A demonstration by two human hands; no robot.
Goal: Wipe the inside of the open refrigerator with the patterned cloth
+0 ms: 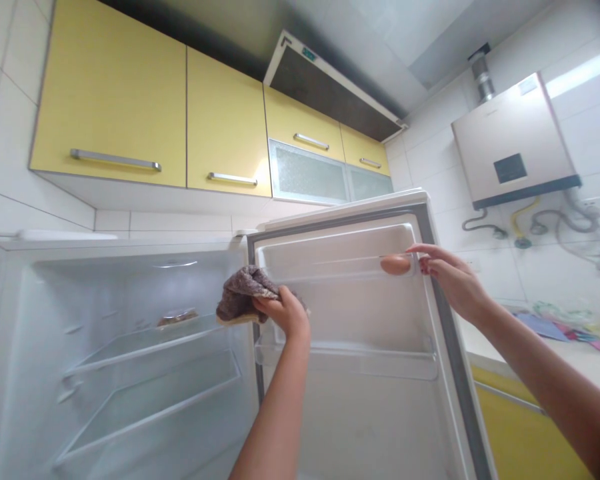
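Note:
My left hand (285, 310) is closed around a crumpled brown cloth (243, 293) with a pale edge, held in front of the fridge door's hinge side. At the right end of the upper clear door shelf (330, 268) is my right hand (447, 273). Its index finger reaches over the shelf's rim and the other fingers are bent, pinching the corner. A brown egg (395, 265) lies in that shelf, just left of my right fingertips. The fridge door (350, 413) stands wide open.
Inside the fridge (130, 287), a small wrapped packet (178, 317) lies on the upper glass shelf. A lower clear door shelf (347, 360) crosses the door. Yellow wall cabinets (115, 100) hang above. Coloured cloths (560, 327) lie on the right counter, below a water heater (515, 140).

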